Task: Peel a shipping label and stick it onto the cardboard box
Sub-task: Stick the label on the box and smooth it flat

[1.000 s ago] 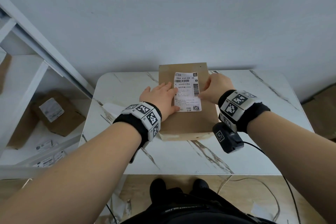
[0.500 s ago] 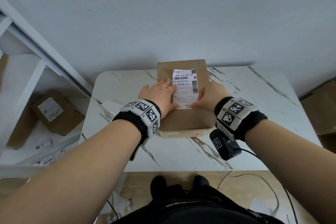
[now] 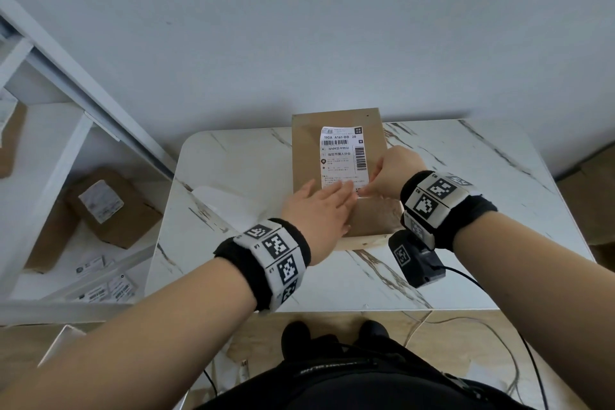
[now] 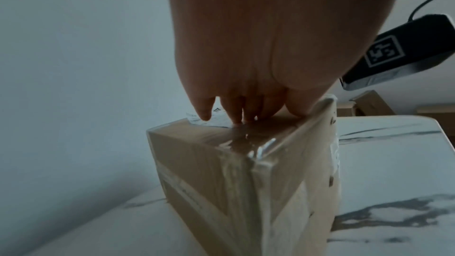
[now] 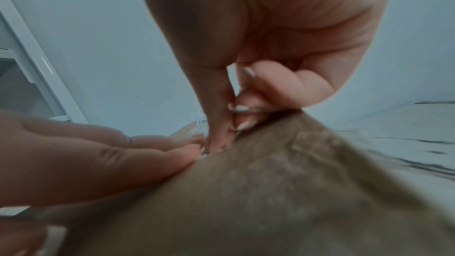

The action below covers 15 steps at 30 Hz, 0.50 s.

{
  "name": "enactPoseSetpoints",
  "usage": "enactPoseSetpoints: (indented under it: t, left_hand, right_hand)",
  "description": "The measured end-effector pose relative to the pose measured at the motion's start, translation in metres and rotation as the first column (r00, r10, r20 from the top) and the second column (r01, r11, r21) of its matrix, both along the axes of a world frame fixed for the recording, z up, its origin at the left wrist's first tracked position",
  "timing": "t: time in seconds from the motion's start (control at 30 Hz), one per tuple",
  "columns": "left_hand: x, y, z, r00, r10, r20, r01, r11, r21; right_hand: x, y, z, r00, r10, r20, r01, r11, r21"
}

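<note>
A brown cardboard box (image 3: 306, 150) stands on the marble table (image 3: 466, 176), its far end near the wall. A white shipping label (image 3: 342, 156) with barcodes lies flat on the box top. My left hand (image 3: 327, 201) lies flat with straight fingers pressing the label's near end; in the left wrist view its fingertips (image 4: 204, 114) touch the label (image 4: 216, 120) on the taped box (image 4: 221, 182). My right hand (image 3: 376, 183) has curled fingers, and its thumb (image 5: 216, 133) presses down at the label's near right corner, beside the left fingers (image 5: 160, 155).
A white backing sheet (image 3: 219, 206) lies on the table left of the box. A white shelf unit on the left holds another labelled box (image 3: 109, 206) and loose labels (image 3: 100, 289). A cable (image 3: 482, 326) runs off the table's near edge. The wall is close behind.
My left hand slid from the label's left edge onto its near end. My right hand went from the label's right edge down to the near right corner.
</note>
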<state>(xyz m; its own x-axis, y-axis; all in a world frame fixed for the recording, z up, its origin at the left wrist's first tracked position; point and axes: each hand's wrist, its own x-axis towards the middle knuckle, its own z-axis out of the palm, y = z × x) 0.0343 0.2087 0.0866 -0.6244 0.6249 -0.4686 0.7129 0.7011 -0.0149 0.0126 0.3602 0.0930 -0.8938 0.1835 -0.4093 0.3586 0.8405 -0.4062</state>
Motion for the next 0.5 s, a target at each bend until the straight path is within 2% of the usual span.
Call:
enactPoseSetpoints:
  t: [0.33,0.5]
  left_hand:
    - [-0.016,-0.030,0.007,0.998,0.035,-0.056,-0.036,0.999,-0.015]
    - [-0.027,-0.018,0.007,0.993,0.074,-0.093,-0.077,0.996,-0.033]
  right_hand:
    - [0.002,0.000,-0.003,0.998,-0.054,-0.008,0.054,0.998,-0.041]
    - [0.003,-0.002,-0.002,0.998,-0.060,-0.014,0.060,0.998,-0.032]
